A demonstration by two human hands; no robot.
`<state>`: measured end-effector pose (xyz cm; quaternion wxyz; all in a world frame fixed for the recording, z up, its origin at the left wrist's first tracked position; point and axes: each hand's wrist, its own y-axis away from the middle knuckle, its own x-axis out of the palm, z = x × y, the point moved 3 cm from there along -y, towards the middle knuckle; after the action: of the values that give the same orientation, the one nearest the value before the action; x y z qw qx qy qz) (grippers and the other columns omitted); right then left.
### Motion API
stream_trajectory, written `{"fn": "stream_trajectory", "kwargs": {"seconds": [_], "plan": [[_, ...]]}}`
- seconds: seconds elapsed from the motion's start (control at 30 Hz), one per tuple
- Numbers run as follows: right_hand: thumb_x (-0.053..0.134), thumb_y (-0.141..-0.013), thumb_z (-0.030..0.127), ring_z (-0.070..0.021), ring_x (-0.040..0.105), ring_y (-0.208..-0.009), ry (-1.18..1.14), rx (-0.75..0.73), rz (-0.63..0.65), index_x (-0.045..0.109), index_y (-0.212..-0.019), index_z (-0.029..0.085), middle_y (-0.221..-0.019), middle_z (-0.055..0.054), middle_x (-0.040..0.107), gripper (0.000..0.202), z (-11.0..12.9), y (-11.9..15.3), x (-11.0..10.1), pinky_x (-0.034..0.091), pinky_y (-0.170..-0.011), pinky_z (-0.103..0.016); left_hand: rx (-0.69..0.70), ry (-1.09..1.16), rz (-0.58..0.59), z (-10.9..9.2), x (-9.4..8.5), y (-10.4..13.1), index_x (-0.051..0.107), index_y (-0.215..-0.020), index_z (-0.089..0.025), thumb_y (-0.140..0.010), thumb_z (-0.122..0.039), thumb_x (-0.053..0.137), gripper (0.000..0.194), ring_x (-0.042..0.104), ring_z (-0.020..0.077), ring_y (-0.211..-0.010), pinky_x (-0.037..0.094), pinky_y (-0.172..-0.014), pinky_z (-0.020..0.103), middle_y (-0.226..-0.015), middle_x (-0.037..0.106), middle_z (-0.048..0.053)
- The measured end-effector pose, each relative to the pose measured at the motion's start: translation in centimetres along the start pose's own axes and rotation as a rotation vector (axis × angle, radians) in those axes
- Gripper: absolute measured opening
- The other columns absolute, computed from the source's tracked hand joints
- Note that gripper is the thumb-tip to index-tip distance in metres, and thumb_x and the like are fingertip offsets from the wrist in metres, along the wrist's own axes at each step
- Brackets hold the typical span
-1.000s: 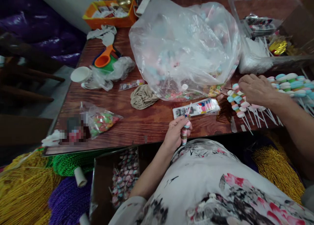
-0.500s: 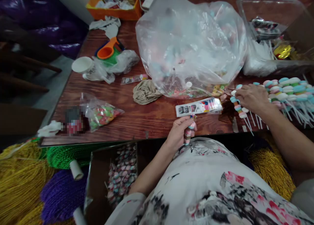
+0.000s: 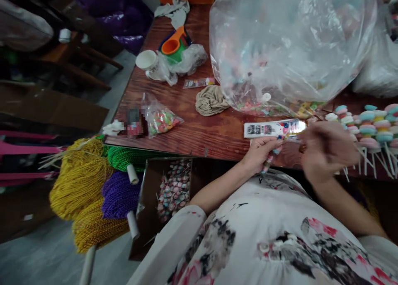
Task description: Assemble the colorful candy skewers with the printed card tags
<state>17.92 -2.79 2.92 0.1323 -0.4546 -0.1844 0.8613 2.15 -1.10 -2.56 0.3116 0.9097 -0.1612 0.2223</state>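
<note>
My left hand [image 3: 259, 154] is closed round the upper end of a wrapped marshmallow stick [image 3: 270, 159], just over the table's front edge. My right hand [image 3: 328, 152] is smeared by motion, so its fingers and anything in them cannot be made out. Between and behind the hands lies a stack of printed clear wrappers [image 3: 275, 129]. Several pastel marshmallow sticks [image 3: 376, 127] lie to the right of my right hand, their white sticks pointing toward me.
A big clear plastic bag [image 3: 289, 48] stands at the back. On the left are a small candy bag [image 3: 161, 121], a beige cloth [image 3: 212, 100], a paper cup [image 3: 146, 60] and an orange scoop [image 3: 171, 45]. Below the edge, a box [image 3: 149, 198] of wrapped sticks stands beside bead strands [image 3: 82, 181].
The view has turned left. My right hand has left the marshmallow sticks and come nearer to my left hand, which still holds the wrapped stick.
</note>
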Motion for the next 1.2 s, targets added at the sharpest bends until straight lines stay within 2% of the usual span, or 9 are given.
{"fn": "stream_trajectory", "kwargs": {"seconds": [0.03,0.17,0.27,0.37,0.53,0.67,0.87,1.0,1.2], "plan": [[0.037,-0.092,0.028,-0.0268,0.064,-0.089,-0.069,0.024,-0.105,0.062,-0.122,0.031,-0.09,-0.008,0.063,0.038,1.1,0.7,1.3,0.053,-0.078,-0.047,0.034,0.01,-0.017,-0.2,0.1,0.0,0.055,-0.069,-0.015,-0.066,-0.047,0.074,0.037,0.034,0.0012,-0.034,0.019,-0.029,0.015,-0.055,0.05,-0.006],[0.046,-0.084,0.015,-0.0191,0.063,-0.076,-0.169,-0.195,0.036,0.069,-0.109,0.029,-0.085,-0.006,0.064,0.037,2.9,2.2,4.6,0.053,-0.066,-0.034,0.145,-0.056,-0.097,-0.7,-0.7,0.3,0.059,-0.076,-0.015,-0.07,-0.045,0.07,0.032,0.032,0.0007,-0.033,0.02,-0.029,0.016,-0.055,0.051,-0.007],[0.046,-0.075,0.007,-0.0181,0.06,-0.076,-0.114,-0.298,0.077,0.071,-0.111,0.028,-0.085,-0.006,0.062,0.048,1.9,2.0,4.7,0.051,-0.064,-0.031,0.183,-0.125,-0.087,-0.8,-1.4,0.5,0.061,-0.072,-0.014,-0.074,-0.037,0.064,0.023,0.031,0.0008,-0.033,0.021,-0.03,0.017,-0.053,0.05,-0.006],[0.045,-0.072,0.006,-0.0175,0.057,-0.074,-0.06,-0.277,0.136,0.072,-0.111,0.028,-0.082,-0.005,0.059,0.053,1.0,1.5,4.7,0.049,-0.065,-0.031,0.193,-0.129,-0.052,-0.9,-1.8,0.8,0.063,-0.074,-0.014,-0.071,-0.031,0.064,0.017,0.034,0.0018,-0.036,0.024,-0.034,0.017,-0.052,0.049,-0.006],[0.045,-0.075,0.008,-0.016,0.055,-0.069,-0.069,-0.228,0.23,0.07,-0.116,0.027,-0.078,-0.004,0.057,0.052,1.3,1.3,4.9,0.047,-0.063,-0.029,0.218,-0.167,-0.001,-1.1,-1.9,1.1,0.066,-0.085,-0.015,-0.071,-0.044,0.072,0.033,0.042,0.0031,-0.047,0.034,-0.045,0.017,-0.06,0.054,-0.004],[0.046,-0.08,0.01,-0.0153,0.056,-0.066,-0.141,-0.164,0.265,0.068,-0.119,0.025,-0.078,-0.004,0.059,0.048,1.5,1.5,4.9,0.048,-0.061,-0.028,0.256,-0.239,-0.01,-0.9,-2.0,1.2,0.063,-0.076,-0.015,-0.073,-0.053,0.07,0.039,0.04,0.004,-0.05,0.036,-0.048,0.017,-0.057,0.048,-0.005],[0.045,-0.084,0.011,-0.0166,0.061,-0.069,-0.168,-0.178,0.223,0.065,-0.121,0.022,-0.081,-0.006,0.064,0.043,1.7,1.7,4.6,0.05,-0.064,-0.029,0.308,-0.293,-0.033,-0.1,-2.3,0.8,0.063,-0.074,-0.016,-0.077,-0.053,0.066,0.038,0.041,0.0049,-0.055,0.038,-0.051,0.018,-0.067,0.051,-0.002],[0.047,-0.084,0.013,-0.0163,0.064,-0.071,-0.161,-0.163,0.145,0.045,-0.141,0.024,-0.081,-0.003,0.067,0.058,1.5,2.3,4.3,0.054,-0.069,-0.03,0.305,-0.306,-0.033,0.1,-2.5,0.5,0.06,-0.071,-0.016,-0.08,-0.048,0.063,0.034,0.041,0.0051,-0.055,0.038,-0.051,0.018,-0.068,0.052,-0.002],[0.054,-0.08,0.013,-0.0114,0.06,-0.056,-0.251,-0.114,0.061,0.041,-0.135,0.022,-0.08,0.0,0.068,0.057,0.3,3.7,4.6,0.049,-0.052,-0.023,0.352,-0.366,-0.011,-0.2,-1.9,0.5,0.061,-0.076,-0.016,-0.083,-0.043,0.061,0.028,0.041,0.0052,-0.056,0.039,-0.054,0.018,-0.07,0.052,-0.002]]}}
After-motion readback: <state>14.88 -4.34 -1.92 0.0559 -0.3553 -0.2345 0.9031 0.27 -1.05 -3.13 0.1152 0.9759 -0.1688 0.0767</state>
